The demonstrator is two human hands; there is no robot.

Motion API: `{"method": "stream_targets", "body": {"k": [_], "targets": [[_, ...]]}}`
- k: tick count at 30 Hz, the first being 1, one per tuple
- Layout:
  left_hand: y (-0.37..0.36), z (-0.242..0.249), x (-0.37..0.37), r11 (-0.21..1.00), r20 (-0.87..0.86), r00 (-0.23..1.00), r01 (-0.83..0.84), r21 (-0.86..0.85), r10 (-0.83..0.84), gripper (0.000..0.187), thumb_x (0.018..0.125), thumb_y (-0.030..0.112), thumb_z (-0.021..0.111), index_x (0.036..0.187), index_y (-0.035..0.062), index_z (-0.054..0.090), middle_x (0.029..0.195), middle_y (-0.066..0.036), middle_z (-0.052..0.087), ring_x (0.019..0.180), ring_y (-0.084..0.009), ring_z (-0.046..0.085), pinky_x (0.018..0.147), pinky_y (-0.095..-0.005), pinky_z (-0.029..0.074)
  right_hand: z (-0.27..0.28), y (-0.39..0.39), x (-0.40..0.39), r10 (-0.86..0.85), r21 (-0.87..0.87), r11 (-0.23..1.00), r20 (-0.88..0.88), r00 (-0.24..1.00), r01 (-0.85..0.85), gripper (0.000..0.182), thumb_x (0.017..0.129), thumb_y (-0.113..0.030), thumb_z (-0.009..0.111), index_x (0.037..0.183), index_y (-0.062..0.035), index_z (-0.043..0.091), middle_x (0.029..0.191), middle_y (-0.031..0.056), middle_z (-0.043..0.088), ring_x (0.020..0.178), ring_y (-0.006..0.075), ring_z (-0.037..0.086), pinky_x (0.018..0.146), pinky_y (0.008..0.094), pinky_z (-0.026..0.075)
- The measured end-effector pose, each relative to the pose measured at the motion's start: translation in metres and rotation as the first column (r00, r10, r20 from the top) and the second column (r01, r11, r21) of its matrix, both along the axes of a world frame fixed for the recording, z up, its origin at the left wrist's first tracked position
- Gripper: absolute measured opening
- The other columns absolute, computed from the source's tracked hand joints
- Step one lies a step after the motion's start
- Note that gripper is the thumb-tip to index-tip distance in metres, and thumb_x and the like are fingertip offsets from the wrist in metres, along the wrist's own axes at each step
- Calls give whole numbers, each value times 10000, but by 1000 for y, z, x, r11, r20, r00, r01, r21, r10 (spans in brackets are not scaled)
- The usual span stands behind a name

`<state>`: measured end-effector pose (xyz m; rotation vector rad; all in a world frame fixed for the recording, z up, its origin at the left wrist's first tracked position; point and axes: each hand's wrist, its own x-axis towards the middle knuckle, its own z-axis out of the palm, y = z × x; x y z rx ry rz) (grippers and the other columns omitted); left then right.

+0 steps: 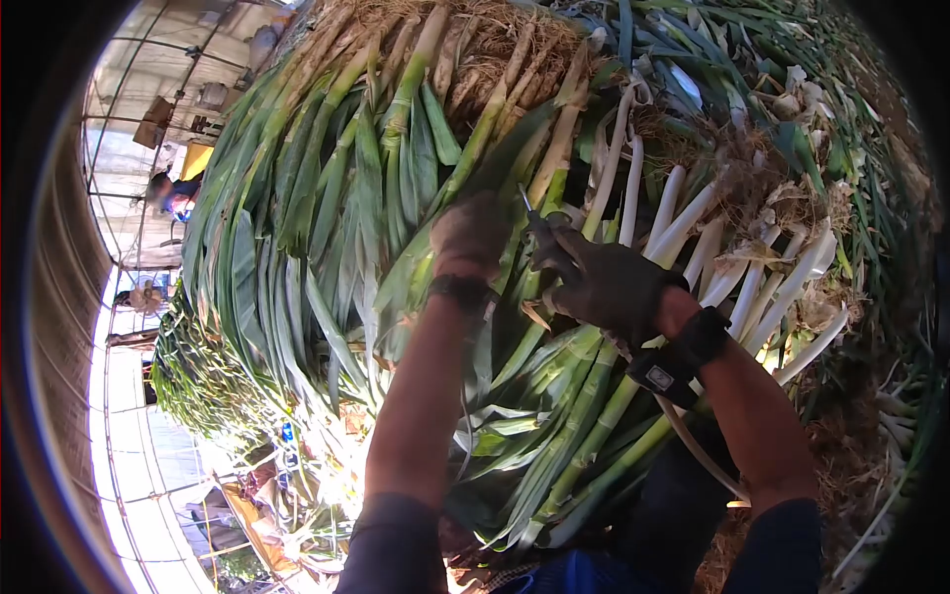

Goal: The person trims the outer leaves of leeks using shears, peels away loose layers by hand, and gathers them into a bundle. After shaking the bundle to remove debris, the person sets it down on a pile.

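Note:
My left hand (470,236), in a dark glove and smeared by motion, is closed around a blurred green leek leaf (524,144) above the pile. Close beside it on the right, my gloved right hand (614,282) is closed on a slim tool (531,205) with a narrow pointed metal tip, which points up and away from me. The tool's handle is mostly hidden by the fingers, so its exact kind does not show. Under and around both hands lie leeks with broad green leaves (366,188). White leek stalks (683,228) fan out just right of my right hand.
Dry roots (495,49) top the heap at the back. More leeks (213,376) are piled at the left, near a bright translucent wall with a metal frame (139,396). Cables (703,450) hang from my wrists. A person (178,198) is partly visible at far left.

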<state>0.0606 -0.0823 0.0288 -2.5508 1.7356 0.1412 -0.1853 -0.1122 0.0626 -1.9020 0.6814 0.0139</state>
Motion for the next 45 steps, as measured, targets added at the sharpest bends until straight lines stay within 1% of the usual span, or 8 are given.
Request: {"method": "stream_targets", "body": {"k": [9, 13, 18, 23, 26, 33, 37, 45], "targets": [[-2, -2, -10, 999, 158, 987, 37, 15, -39, 192, 968, 288, 630, 1062, 162, 741, 1070, -119, 785, 1018, -336, 764, 845, -481, 601, -14, -55, 20, -200, -98, 977, -113, 973, 190, 991, 907, -347, 739, 1670, -12, 203, 1275, 279, 700, 1079, 420, 723, 941, 456, 562], [-13, 2, -11, 993, 120, 993, -28, 115, 14, 194, 956, 255, 645, 1047, 163, 789, 1088, -149, 792, 1012, -339, 774, 837, -474, 614, -42, -117, 39, -212, -315, 931, -52, 976, 185, 995, 885, -407, 709, 1658, -6, 227, 1310, 298, 685, 1164, 422, 697, 1027, 450, 533], [-15, 18, -7, 993, 71, 995, 62, 101, -69, 212, 908, 257, 684, 1017, 123, 806, 1040, -170, 786, 979, -357, 772, 822, -467, 620, -36, -96, 7, -227, -135, 966, -36, 973, 220, 932, 880, -444, 698, 1640, -58, 322, 1470, 231, 615, 1214, 442, 670, 1067, 456, 519], [8, 72, -8, 887, -102, 949, 316, 336, -299, 326, 795, 384, 751, 833, 63, 788, 923, -176, 762, 885, -378, 740, 827, -479, 590, 10, -1, -53, -126, -31, 991, 58, 990, 128, 980, 915, -336, 756, 1675, -45, 210, 1308, 182, 703, 1103, 402, 718, 965, 455, 545], [41, 69, -19, 945, -214, 977, 69, 320, 1, 418, 720, 344, 814, 970, 10, 802, 964, -230, 762, 894, -404, 739, 842, -465, 569, -1, -19, -50, -180, -100, 978, 43, 983, 184, 987, 929, -349, 753, 1682, -53, 189, 1248, 196, 720, 1058, 407, 727, 945, 467, 549], [82, 62, -54, 968, -402, 890, -145, 205, 218, 566, 754, 297, 824, 1200, -24, 689, 1041, -262, 749, 987, -396, 736, 907, -436, 565, -21, -72, -9, -144, -171, 978, -115, 983, 123, 998, 892, -419, 739, 1652, -2, 244, 1218, 315, 711, 1113, 425, 711, 997, 470, 527], [84, 31, -44, 961, -409, 878, -167, 221, 247, 619, 785, 253, 820, 1309, -23, 642, 1150, -255, 737, 1040, -370, 726, 926, -414, 556, -50, -56, -4, -188, -175, 967, 4, 982, 186, 986, 880, -354, 796, 1654, -33, 276, 1275, 178, 718, 1132, 361, 714, 985, 414, 539], [93, 19, -57, 984, -604, 777, -111, 142, 175, 632, 852, 187, 729, 1446, 45, 564, 1062, -193, 754, 925, -310, 737, 846, -415, 569, -43, -53, -10, -200, -127, 971, 40, 979, 203, 961, 880, -334, 799, 1643, -35, 296, 1296, 191, 711, 1120, 365, 719, 980, 413, 542]]}}
